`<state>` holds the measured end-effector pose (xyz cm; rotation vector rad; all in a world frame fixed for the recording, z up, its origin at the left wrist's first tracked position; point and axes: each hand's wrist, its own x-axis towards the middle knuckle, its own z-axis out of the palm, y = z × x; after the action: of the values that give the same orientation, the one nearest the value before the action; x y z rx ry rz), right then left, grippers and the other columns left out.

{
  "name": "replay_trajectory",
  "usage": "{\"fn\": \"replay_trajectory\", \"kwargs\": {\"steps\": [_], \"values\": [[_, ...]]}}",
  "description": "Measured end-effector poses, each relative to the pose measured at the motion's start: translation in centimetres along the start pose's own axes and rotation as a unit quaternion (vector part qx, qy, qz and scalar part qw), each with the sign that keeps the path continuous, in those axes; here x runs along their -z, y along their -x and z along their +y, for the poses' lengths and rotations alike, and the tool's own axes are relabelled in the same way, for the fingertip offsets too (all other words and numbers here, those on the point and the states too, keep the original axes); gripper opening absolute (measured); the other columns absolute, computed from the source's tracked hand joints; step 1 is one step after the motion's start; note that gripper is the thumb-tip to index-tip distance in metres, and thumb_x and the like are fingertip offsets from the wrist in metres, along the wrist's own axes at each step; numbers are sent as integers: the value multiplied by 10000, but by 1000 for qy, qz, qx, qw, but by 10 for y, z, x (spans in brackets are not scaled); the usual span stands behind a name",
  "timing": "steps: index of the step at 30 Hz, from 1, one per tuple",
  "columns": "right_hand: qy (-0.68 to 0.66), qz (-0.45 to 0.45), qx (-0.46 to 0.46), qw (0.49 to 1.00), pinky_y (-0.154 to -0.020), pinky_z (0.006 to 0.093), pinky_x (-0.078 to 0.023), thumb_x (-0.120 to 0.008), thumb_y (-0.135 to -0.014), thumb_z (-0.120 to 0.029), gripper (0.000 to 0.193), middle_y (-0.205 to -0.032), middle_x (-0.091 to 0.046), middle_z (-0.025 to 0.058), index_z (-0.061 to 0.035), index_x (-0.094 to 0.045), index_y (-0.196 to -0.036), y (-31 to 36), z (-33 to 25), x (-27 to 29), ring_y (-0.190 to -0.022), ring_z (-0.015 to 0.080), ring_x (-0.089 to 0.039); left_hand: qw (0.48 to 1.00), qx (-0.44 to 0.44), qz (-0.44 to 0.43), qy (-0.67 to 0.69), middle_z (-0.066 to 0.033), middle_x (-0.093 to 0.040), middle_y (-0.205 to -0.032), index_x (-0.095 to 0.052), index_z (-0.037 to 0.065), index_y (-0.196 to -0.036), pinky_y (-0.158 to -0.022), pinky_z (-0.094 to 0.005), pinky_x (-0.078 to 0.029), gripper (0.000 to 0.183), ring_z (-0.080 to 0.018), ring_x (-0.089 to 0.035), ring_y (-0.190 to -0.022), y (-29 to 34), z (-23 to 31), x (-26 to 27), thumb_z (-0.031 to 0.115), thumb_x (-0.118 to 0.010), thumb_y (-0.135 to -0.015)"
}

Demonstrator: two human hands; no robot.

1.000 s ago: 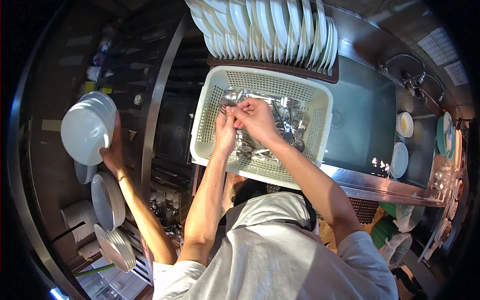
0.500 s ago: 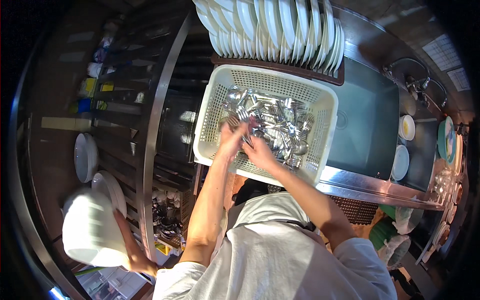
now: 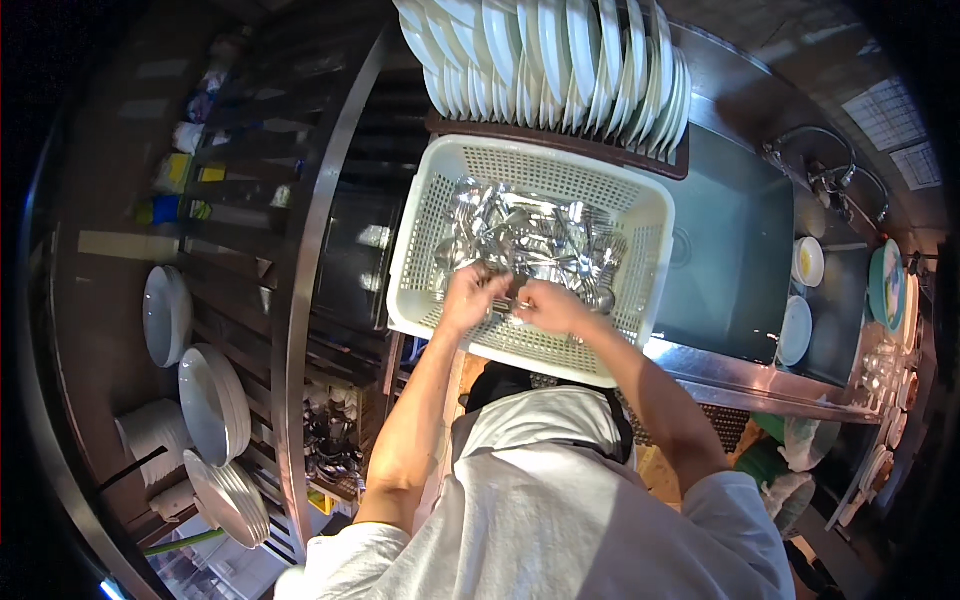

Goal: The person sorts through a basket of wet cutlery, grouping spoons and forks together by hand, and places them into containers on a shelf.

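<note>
A white perforated plastic basket [image 3: 408,240] holds a loose heap of metal cutlery [image 3: 545,235], with spoons and forks among it. Over the near side of the heap, my left hand [image 3: 470,298] is closed around some pieces of cutlery, blurred by motion. Close beside it, my right hand [image 3: 553,306] has its fingers curled into a pinch. What lies in that pinch is too smeared to make out.
Beyond the basket, white plates [image 3: 545,60] stand upright in a brown rack [image 3: 655,160]. A sink [image 3: 725,270] with a faucet [image 3: 835,180] lies to the right. Stacked plates [image 3: 215,405] sit on the left shelf, behind a metal post [image 3: 305,250].
My hands have drawn slightly apart, and the forks that stuck up from my left hand no longer show clearly. Another person's hand with a large white object has left the lower left, uncovering stacked plates.
</note>
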<state>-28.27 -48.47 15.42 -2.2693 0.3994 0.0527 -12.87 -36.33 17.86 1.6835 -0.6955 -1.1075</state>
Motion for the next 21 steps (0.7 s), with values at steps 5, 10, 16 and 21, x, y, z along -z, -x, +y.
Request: {"fn": "replay_trajectory", "kwargs": {"steps": [5, 10, 16, 21], "values": [[-493, -100, -143, 852, -517, 246, -446, -507, -992, -300, 331, -626, -588, 17, -31, -635, -846, -12, -52, 87, -553, 111, -560, 997, -71, 22, -29, -48, -687, -838, -662, -33, -875, -709, -265, -468, 158, -92, -590, -780, 6, 33, -1, 100, -589, -918], [-410, 11, -138, 902, -586, 303, -496, -558, -955, -329, 290, -754, -640, 78, -59, -661, -949, -25, -36, 46, -685, 165, -632, 929, -44, 128, 345, -31, -512, -706, -534, 46, -1003, -606, -294, -430, 118, -139, -487, -625, 6, 18, 7, 145, -477, -972], [73, 66, 25, 995, -788, 432, -509, -700, -816, -211, 216, -896, -607, 131, -110, -688, -1006, -11, -19, -43, -897, 310, -619, 884, -11, 227, 409, 15, -453, -647, -549, 63, -903, -548, -277, -440, 206, -111, -424, -550, 14, 15, 35, 254, -573, -979], [-60, 13, 64, 996, -745, 430, -487, -668, -839, -174, 122, -831, -594, 99, -71, -709, -892, -25, -22, -15, -840, 289, -616, 944, -1, 234, 234, -40, -620, -718, -610, 43, -873, -592, -301, -501, 267, -135, -581, -603, 18, 14, 43, 295, -623, -962]]}}
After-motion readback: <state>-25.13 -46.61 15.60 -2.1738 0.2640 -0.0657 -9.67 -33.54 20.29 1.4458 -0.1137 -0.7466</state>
